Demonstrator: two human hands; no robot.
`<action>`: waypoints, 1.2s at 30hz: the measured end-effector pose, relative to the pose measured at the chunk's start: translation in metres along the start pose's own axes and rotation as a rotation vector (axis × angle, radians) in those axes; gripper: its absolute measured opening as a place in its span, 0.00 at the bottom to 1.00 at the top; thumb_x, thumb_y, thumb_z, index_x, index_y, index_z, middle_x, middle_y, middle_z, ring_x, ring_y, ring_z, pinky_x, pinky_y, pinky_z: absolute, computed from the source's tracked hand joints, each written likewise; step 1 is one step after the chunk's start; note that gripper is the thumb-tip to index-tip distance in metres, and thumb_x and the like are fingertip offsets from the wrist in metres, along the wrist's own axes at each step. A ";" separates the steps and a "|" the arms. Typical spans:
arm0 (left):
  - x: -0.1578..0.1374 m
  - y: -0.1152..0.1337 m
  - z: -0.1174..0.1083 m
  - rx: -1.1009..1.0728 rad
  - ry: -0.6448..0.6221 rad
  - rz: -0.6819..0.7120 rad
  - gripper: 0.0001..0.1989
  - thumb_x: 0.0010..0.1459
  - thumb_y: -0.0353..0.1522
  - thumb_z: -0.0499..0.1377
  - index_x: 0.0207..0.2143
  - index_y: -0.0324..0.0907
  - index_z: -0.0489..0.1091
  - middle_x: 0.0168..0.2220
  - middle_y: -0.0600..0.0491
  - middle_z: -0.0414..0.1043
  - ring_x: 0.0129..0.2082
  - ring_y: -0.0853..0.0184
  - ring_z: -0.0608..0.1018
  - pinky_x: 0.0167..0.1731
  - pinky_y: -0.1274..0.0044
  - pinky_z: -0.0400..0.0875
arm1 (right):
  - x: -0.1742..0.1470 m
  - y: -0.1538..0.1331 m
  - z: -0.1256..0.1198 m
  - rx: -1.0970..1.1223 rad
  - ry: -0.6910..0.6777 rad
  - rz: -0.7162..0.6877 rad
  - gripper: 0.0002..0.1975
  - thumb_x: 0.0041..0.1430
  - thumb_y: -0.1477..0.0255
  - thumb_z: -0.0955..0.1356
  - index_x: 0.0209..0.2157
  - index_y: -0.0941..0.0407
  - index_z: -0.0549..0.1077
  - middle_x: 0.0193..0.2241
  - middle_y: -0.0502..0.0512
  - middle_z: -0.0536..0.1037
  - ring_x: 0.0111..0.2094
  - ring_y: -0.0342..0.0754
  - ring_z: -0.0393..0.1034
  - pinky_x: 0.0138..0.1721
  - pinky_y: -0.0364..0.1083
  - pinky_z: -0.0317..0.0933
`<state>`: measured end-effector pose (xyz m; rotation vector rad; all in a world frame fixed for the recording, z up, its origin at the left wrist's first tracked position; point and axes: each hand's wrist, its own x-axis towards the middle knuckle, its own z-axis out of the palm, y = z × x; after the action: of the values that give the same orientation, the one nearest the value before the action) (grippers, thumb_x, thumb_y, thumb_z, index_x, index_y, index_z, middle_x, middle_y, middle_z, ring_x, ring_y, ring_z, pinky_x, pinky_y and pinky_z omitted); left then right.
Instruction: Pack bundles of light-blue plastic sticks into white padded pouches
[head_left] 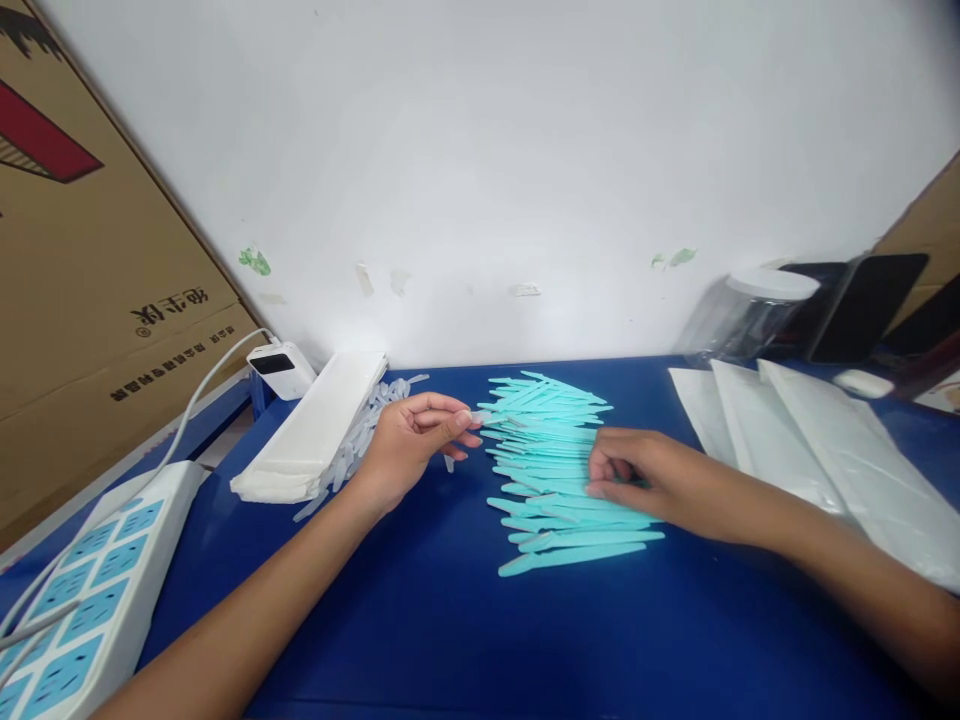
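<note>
Many turquoise eyebrow razors (555, 505) lie in a long, loose pile, their blade ends mostly to the left. My left hand (416, 440) pinches a small clear plastic cap (484, 417) between thumb and forefinger, at the left edge of the pile. More clear caps (360, 440) are heaped behind and left of that hand. My right hand (630, 470) is over the handle ends of the razors, fingers curled and closed at the pile; whatever is between its fingertips is hidden.
A stack of white sleeves (315, 430) borders the caps. Farther left are a small white device (283, 370), a cabled power strip (97, 590) and a large carton (97, 250). White packets (795, 430), a lidded clear jar (757, 310) and a dark phone-like slab (870, 305) are at right.
</note>
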<state>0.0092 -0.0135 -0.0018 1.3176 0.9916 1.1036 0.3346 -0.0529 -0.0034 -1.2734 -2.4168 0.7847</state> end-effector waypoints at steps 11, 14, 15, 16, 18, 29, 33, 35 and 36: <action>-0.003 -0.006 0.005 0.142 -0.034 0.108 0.15 0.60 0.42 0.71 0.35 0.39 0.77 0.30 0.48 0.84 0.29 0.63 0.84 0.27 0.76 0.77 | -0.002 -0.004 0.001 0.035 -0.033 0.033 0.13 0.71 0.61 0.68 0.34 0.54 0.75 0.33 0.53 0.77 0.33 0.48 0.68 0.35 0.46 0.60; -0.003 -0.004 0.008 0.181 -0.049 0.105 0.15 0.63 0.43 0.69 0.36 0.39 0.76 0.30 0.49 0.84 0.29 0.64 0.84 0.26 0.76 0.76 | -0.003 -0.004 0.002 0.027 -0.024 0.018 0.13 0.73 0.61 0.66 0.35 0.54 0.74 0.34 0.53 0.76 0.34 0.48 0.68 0.35 0.46 0.60; -0.004 -0.004 0.009 0.193 -0.054 0.100 0.16 0.63 0.44 0.68 0.37 0.39 0.76 0.30 0.49 0.84 0.29 0.64 0.84 0.26 0.77 0.76 | -0.003 -0.004 0.002 0.017 -0.017 0.014 0.13 0.73 0.61 0.66 0.36 0.54 0.74 0.35 0.53 0.76 0.34 0.48 0.68 0.36 0.47 0.60; -0.004 -0.004 0.009 0.204 -0.060 0.092 0.16 0.64 0.44 0.68 0.37 0.39 0.76 0.30 0.49 0.84 0.28 0.64 0.84 0.27 0.77 0.76 | -0.003 -0.004 0.002 0.007 -0.012 0.011 0.13 0.73 0.60 0.66 0.37 0.54 0.74 0.36 0.54 0.76 0.35 0.49 0.68 0.36 0.47 0.60; -0.006 -0.004 0.010 0.219 -0.078 0.076 0.17 0.64 0.44 0.68 0.37 0.39 0.75 0.30 0.48 0.84 0.29 0.64 0.84 0.27 0.77 0.76 | -0.002 -0.006 0.002 -0.004 -0.019 0.014 0.14 0.72 0.58 0.67 0.37 0.54 0.74 0.36 0.53 0.76 0.35 0.49 0.68 0.37 0.47 0.60; -0.010 -0.002 0.014 0.231 -0.149 0.044 0.16 0.65 0.45 0.66 0.40 0.40 0.75 0.37 0.45 0.86 0.32 0.62 0.86 0.28 0.76 0.77 | -0.007 -0.007 -0.001 0.056 0.094 0.029 0.13 0.75 0.58 0.64 0.39 0.52 0.70 0.36 0.52 0.76 0.34 0.49 0.68 0.37 0.47 0.61; -0.011 -0.002 0.015 0.231 -0.152 0.044 0.16 0.66 0.45 0.66 0.41 0.40 0.75 0.38 0.45 0.86 0.32 0.61 0.86 0.28 0.76 0.77 | -0.007 -0.007 -0.006 0.059 0.181 0.064 0.15 0.76 0.57 0.62 0.39 0.51 0.69 0.31 0.50 0.73 0.30 0.47 0.63 0.32 0.46 0.59; -0.012 -0.003 0.015 0.228 -0.155 0.045 0.16 0.66 0.45 0.66 0.41 0.41 0.75 0.38 0.45 0.86 0.32 0.62 0.86 0.27 0.76 0.77 | -0.006 -0.007 -0.006 0.064 0.188 0.053 0.15 0.76 0.57 0.62 0.39 0.51 0.69 0.30 0.50 0.72 0.30 0.47 0.63 0.32 0.46 0.59; -0.013 -0.003 0.016 0.226 -0.157 0.048 0.16 0.66 0.45 0.66 0.41 0.41 0.75 0.38 0.46 0.86 0.32 0.62 0.86 0.27 0.76 0.77 | -0.006 -0.007 -0.006 0.069 0.188 0.047 0.15 0.76 0.57 0.62 0.38 0.51 0.69 0.30 0.50 0.72 0.30 0.47 0.63 0.32 0.45 0.59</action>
<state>0.0220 -0.0291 -0.0049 1.5928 0.9924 0.9274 0.3361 -0.0598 0.0054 -1.3192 -2.2005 0.7196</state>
